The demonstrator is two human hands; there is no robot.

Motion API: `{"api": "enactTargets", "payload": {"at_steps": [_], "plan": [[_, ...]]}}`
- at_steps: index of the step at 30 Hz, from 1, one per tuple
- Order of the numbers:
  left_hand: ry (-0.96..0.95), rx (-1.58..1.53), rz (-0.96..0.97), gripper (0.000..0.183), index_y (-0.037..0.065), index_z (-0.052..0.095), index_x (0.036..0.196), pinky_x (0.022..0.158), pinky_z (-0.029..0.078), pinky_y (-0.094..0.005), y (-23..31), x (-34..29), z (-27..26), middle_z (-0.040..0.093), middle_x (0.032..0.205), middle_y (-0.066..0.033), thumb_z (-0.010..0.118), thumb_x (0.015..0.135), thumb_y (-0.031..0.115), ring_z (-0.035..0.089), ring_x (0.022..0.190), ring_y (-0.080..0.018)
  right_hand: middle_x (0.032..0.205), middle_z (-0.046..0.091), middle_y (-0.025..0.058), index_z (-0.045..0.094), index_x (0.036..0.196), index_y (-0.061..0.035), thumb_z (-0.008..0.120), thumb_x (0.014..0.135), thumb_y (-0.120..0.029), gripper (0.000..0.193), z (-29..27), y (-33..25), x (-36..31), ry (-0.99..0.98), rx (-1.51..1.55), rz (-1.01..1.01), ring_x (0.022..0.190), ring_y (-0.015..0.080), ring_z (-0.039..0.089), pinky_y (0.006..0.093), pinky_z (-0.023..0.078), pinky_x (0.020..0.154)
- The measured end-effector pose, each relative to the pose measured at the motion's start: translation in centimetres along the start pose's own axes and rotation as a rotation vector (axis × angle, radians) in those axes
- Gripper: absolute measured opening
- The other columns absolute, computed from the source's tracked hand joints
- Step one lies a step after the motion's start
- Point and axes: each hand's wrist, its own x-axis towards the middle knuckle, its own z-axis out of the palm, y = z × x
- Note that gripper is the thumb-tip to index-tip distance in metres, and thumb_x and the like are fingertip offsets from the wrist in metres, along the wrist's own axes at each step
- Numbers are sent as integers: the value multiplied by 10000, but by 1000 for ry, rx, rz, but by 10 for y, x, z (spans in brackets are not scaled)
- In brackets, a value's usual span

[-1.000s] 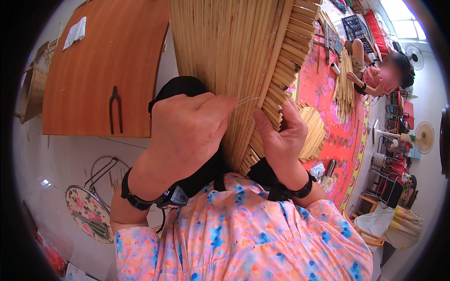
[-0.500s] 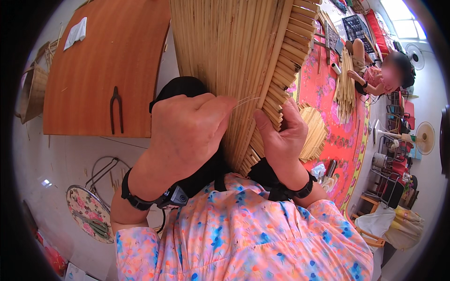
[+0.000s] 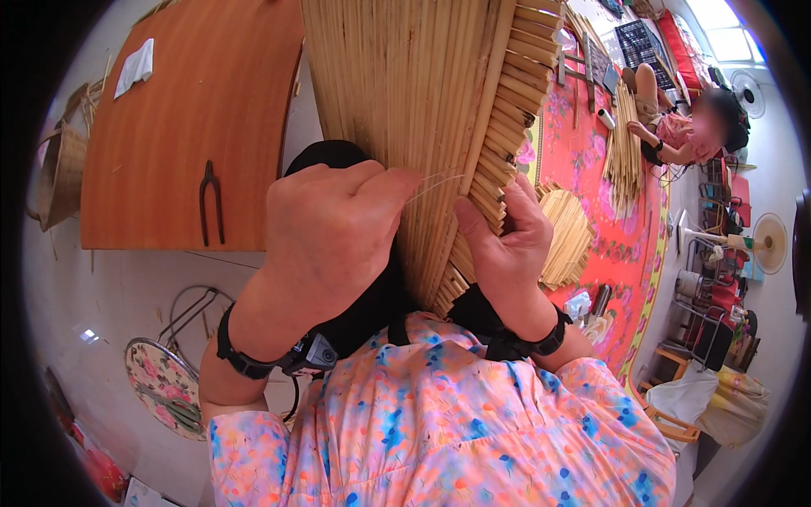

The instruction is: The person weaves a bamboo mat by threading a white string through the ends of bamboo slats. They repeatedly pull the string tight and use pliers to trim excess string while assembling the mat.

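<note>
A panel of pale straw-coloured stalks [image 3: 397, 76] lies across my lap, its stalks packed side by side. A row of short cut stalk ends [image 3: 515, 84] slants along its right edge. My left hand [image 3: 334, 224] is closed in a fist over the panel, pinching a thin pale thread [image 3: 439, 179] that runs to the seam by the stalk ends. My right hand [image 3: 511, 241] grips that edge, thumb on top and fingers curled behind the stalk ends. Its fingertips are partly hidden.
A brown wooden table [image 3: 186, 110] at the left bears dark pincers [image 3: 209, 203] and a white cloth [image 3: 134, 68]. Below it stands a floral round stool [image 3: 160, 380]. On the right, a red floral mat [image 3: 617, 228] holds a stalk bundle [image 3: 623, 144] near another person [image 3: 676, 135].
My left hand has drawn slightly left, and more of the pale thread shows between it and the panel. My right hand keeps its hold on the edge.
</note>
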Motion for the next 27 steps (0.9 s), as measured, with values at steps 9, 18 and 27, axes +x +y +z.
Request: {"api": "enactTargets", "payload": {"at_steps": [9,18,27], "plan": [[-8,64,-25,192,114,675,913,510,457,-354,5,3,6,590,659,-31,684,741,31,596,569,-257,1051,670,131,694,1107,4,727,765,10,344,0,2,1,-16,41,-50,853,231,661,300,518,758],[-209,-112,-380,164,39,730,1008,558,466,-264,11,3,-27,693,796,-118,691,855,-2,620,594,-194,1170,577,140,608,1310,-30,735,728,-7,596,13,7,-5,-140,417,-82,983,244,627,317,526,825],[-293,-71,-577,167,6,731,1044,561,429,-237,25,12,-31,660,717,-39,665,890,9,575,617,-78,1181,535,159,560,1363,-45,742,694,-55,693,13,23,-4,-181,592,-129,1044,307,587,348,508,895]]}}
